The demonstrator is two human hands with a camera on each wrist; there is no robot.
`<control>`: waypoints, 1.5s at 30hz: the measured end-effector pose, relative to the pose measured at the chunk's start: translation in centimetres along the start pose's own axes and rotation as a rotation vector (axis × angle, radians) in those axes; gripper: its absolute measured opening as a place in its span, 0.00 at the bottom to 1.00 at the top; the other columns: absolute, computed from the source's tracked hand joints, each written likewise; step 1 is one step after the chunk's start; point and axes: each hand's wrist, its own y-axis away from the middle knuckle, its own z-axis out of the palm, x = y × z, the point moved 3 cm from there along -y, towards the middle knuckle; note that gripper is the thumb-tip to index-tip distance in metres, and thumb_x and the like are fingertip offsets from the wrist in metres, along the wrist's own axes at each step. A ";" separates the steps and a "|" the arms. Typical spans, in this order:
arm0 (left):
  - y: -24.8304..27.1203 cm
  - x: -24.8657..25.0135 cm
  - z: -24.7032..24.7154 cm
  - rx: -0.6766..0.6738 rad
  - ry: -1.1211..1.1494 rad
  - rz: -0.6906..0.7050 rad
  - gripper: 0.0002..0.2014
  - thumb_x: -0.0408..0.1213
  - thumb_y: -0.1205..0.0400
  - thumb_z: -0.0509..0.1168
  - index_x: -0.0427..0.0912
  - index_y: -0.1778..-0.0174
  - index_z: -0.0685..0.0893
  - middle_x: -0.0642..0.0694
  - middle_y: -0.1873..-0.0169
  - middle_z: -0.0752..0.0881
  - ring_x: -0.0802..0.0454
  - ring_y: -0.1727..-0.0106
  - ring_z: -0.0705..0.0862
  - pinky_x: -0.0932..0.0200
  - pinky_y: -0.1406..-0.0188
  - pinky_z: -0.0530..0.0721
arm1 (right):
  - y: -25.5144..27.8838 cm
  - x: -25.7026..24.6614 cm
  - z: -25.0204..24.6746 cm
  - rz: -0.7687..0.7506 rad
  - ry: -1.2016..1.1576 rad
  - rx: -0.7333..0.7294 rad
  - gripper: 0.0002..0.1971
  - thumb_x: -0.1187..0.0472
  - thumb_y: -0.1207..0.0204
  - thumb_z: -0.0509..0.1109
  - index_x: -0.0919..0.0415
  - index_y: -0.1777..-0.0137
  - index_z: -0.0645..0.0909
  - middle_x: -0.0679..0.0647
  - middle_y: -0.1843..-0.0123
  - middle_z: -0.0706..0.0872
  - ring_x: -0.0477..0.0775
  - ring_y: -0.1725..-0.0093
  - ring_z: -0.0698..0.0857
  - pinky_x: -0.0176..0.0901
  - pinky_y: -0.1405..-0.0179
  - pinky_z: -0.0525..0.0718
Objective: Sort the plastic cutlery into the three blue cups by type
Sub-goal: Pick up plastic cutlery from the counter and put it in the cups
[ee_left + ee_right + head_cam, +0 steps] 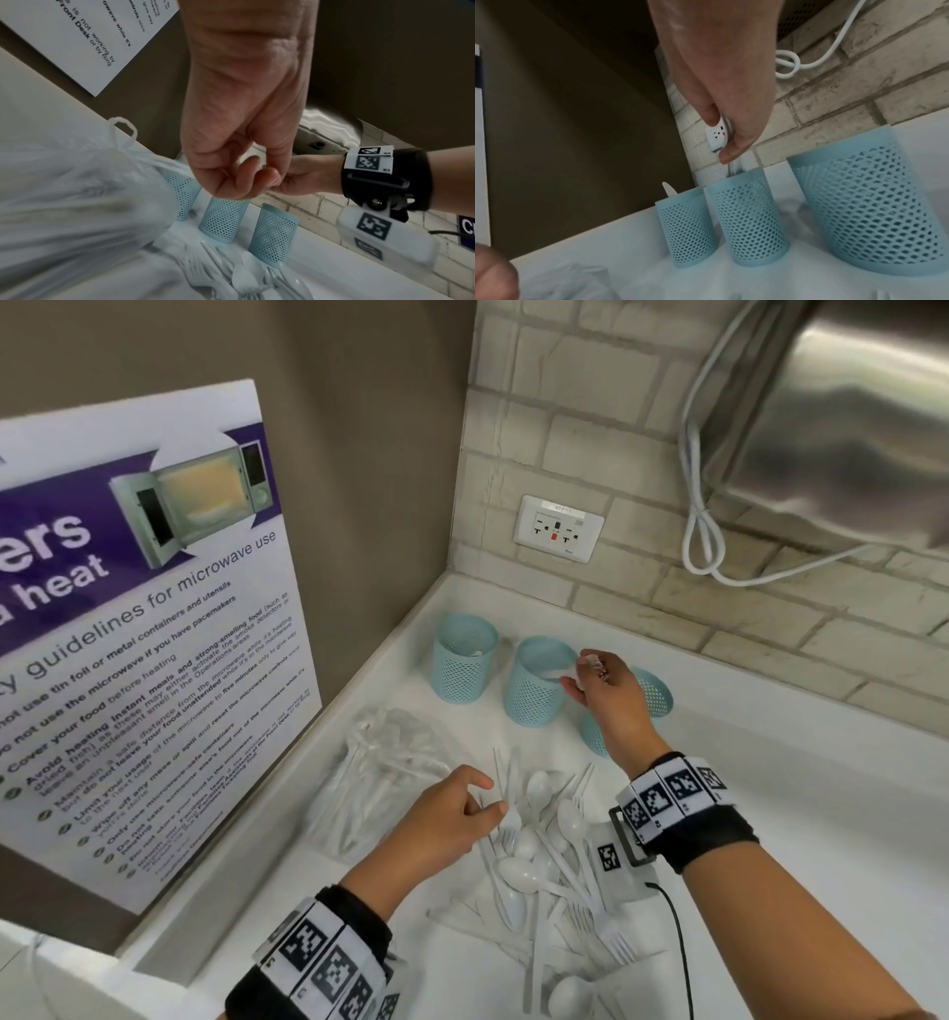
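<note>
A: What is the right hand [608, 693] doing?

B: It is above the middle cup [539, 681], fingers [727, 155] pinching a white plastic utensil [734, 169]. The utensil's long axis runs near upright, its lower end down inside that cup. I cannot tell its type.

A: And the other cups?

B: The left cup [463, 658] has one white handle [668, 189] sticking up past its rim. The right cup [652, 693] is mostly hidden behind the wrist; its contents are out of sight.

A: The left hand [445, 819]?

B: Low over the pile of cutlery [544, 845] on the desk [796, 788], fingers [240, 178] curled toward the thumb at a fork [506, 806]; whether they actually grip it I cannot tell. The pile's handles point all ways. A clear bag [382, 775] of more cutlery lies just left of it.
</note>
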 end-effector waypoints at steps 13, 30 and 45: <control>0.1 -0.1 0.4 -0.042 0.008 -0.027 0.11 0.46 0.17 0.63 0.50 0.41 0.77 0.54 0.66 0.84 0.62 0.72 0.80 0.75 0.71 0.76 | 1.8 -1.0 -1.1 -0.103 0.112 -0.143 0.23 0.62 0.17 0.65 0.50 0.24 0.69 0.50 0.33 0.80 0.51 0.35 0.82 0.49 0.28 0.76; 0.2 -0.8 0.1 -0.042 0.036 -0.048 0.09 0.45 0.17 0.62 0.50 0.42 0.77 0.54 0.67 0.85 0.61 0.71 0.81 0.74 0.73 0.73 | 5.1 0.4 -0.9 -0.101 0.499 -0.162 0.27 0.61 0.21 0.69 0.57 0.23 0.68 0.55 0.37 0.81 0.61 0.42 0.85 0.53 0.43 0.84; 0.6 -0.6 1.0 -0.086 0.011 -0.062 0.10 0.46 0.16 0.62 0.50 0.42 0.77 0.54 0.67 0.85 0.60 0.71 0.82 0.69 0.70 0.74 | 12.6 9.6 -1.3 0.309 1.380 -0.340 0.45 0.41 0.19 0.60 0.65 0.16 0.38 0.62 0.21 0.60 0.62 0.23 0.63 0.56 0.28 0.68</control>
